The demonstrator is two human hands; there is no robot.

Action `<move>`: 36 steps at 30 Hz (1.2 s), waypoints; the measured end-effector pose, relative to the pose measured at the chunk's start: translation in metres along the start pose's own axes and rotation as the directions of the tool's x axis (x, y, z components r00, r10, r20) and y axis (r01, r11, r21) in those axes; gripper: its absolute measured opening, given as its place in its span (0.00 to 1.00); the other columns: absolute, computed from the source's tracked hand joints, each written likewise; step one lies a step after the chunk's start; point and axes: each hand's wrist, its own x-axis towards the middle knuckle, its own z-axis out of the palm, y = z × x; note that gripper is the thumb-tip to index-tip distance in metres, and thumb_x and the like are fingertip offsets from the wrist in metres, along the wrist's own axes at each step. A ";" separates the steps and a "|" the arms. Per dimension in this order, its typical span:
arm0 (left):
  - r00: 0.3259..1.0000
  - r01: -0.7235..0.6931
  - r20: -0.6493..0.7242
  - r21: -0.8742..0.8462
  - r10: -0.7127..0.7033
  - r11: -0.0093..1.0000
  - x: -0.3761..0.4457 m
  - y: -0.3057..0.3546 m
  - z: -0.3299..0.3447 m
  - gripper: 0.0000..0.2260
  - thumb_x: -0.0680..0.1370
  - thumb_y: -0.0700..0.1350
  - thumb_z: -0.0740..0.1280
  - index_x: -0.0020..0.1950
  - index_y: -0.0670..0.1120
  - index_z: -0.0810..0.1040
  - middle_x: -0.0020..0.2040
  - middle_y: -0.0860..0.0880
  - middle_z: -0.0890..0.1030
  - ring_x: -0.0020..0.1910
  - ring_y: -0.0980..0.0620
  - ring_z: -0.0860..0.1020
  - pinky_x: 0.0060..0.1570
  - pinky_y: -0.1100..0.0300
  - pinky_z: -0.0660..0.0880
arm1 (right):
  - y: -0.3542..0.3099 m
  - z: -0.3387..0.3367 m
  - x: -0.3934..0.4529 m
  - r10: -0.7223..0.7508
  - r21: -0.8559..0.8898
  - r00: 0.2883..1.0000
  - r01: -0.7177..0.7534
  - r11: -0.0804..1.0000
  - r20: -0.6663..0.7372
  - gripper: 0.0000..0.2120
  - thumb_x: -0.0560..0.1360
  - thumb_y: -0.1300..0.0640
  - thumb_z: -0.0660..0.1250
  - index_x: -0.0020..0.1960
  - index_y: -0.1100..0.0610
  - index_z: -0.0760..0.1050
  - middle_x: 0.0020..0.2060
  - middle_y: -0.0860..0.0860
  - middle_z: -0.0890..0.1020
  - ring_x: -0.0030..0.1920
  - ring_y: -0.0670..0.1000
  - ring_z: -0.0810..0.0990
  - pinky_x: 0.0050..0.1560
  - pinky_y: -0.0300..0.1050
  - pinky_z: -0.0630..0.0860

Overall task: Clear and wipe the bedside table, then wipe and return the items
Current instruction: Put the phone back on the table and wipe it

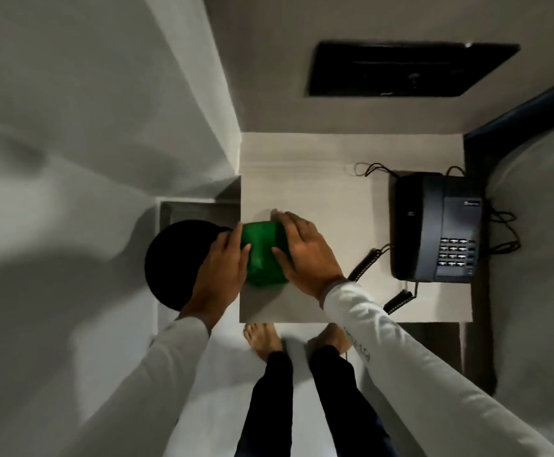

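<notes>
Green cloth [262, 255] is sitting bunched up near the left front edge of the white tabletop [305, 179], and I've got both hands on it. My left hand [222, 272] comes in from the left side with the fingers laid over the cloth's left edge, and my right hand [305, 249] lies flat across its right side, fingers spread and pressing down — so neither grip is really pinching anything, both are open-palmed on the fabric. Whether the left thumb is tucked under the cloth I can't tell, it's hidden.

Over on the right side of the tabletop there's a dark corded phone [437, 229] with its keypad toward the front right corner, well apart from the cloth. Its coiled cord [366, 263] loops along the tabletop between my right wrist and the phone, and thinner wires trail off behind and to the right of it.

Just left of the tabletop, down on the floor, there's a round black bin [176, 262] — my left hand and forearm partly cover it. A dark framed panel [407, 69] is mounted on the wall behind. My bare feet [264, 339] are at the tabletop's front edge, white sleeves on both arms.
</notes>
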 end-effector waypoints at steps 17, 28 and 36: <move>0.893 0.389 0.443 -0.850 0.083 0.356 0.003 0.063 -0.001 0.19 0.64 0.34 0.79 0.53 0.44 0.83 0.47 0.49 0.89 0.49 0.51 0.86 0.44 0.64 0.83 | 0.034 -0.045 -0.049 0.303 0.951 0.928 -0.272 0.146 0.219 0.08 0.68 0.65 0.68 0.47 0.58 0.75 0.41 0.55 0.78 0.44 0.53 0.78 0.45 0.46 0.77; 0.895 -0.437 -0.007 0.193 0.446 0.879 0.040 0.171 0.033 0.35 0.76 0.71 0.57 0.76 0.51 0.67 0.72 0.44 0.72 0.69 0.42 0.73 0.63 0.44 0.74 | 0.103 -0.148 -0.118 0.498 0.731 0.733 -0.002 0.682 -0.463 0.21 0.75 0.66 0.68 0.69 0.62 0.77 0.60 0.55 0.85 0.62 0.51 0.84 0.65 0.51 0.80; 0.853 -0.507 0.129 0.437 0.506 0.743 0.081 0.190 0.078 0.35 0.79 0.67 0.51 0.82 0.56 0.45 0.83 0.38 0.50 0.83 0.37 0.50 0.73 0.24 0.51 | 0.147 -0.142 -0.071 0.219 -0.095 0.896 -0.275 0.957 -0.386 0.40 0.77 0.37 0.65 0.83 0.54 0.58 0.84 0.59 0.55 0.84 0.57 0.51 0.84 0.60 0.45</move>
